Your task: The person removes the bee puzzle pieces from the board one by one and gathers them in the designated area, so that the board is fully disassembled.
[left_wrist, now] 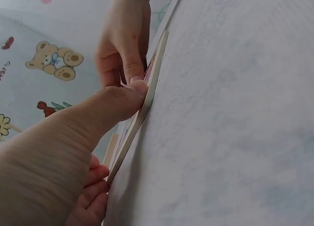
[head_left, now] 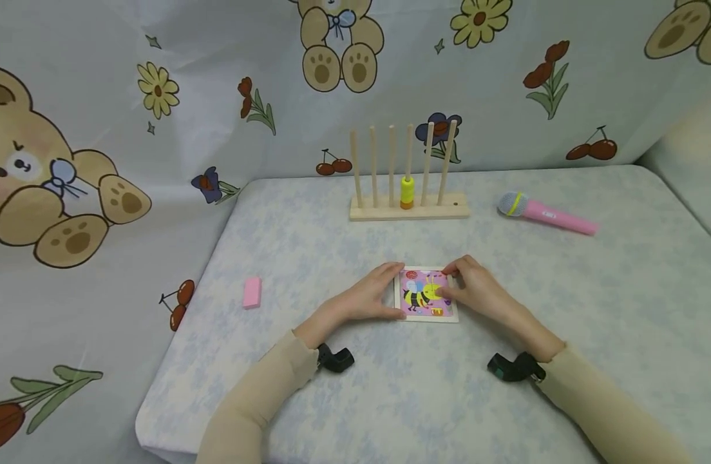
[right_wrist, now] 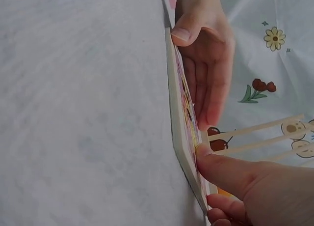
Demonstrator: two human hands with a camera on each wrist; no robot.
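Observation:
A small square wooden jigsaw puzzle (head_left: 423, 299) with a bee on a pink ground lies flat on the table, its pale frame around the picture. My left hand (head_left: 369, 296) holds its left side, the thumb at the near corner and the fingers at the far corner. On the right, my right hand (head_left: 477, 290) has its thumb on the picture near the bee's head and its fingers curled at the far right corner. From the right wrist view, the right thumb (right_wrist: 223, 169) presses the puzzle's face. Part of the picture is hidden under the hands.
Behind the puzzle stands a wooden peg rack (head_left: 409, 207) with yellow and orange rings (head_left: 407, 192) on one peg. A pink toy microphone (head_left: 549, 214) lies at the back right. A pink block (head_left: 252, 292) lies on the left. Patterned cloth (head_left: 216, 58) hangs behind the table.

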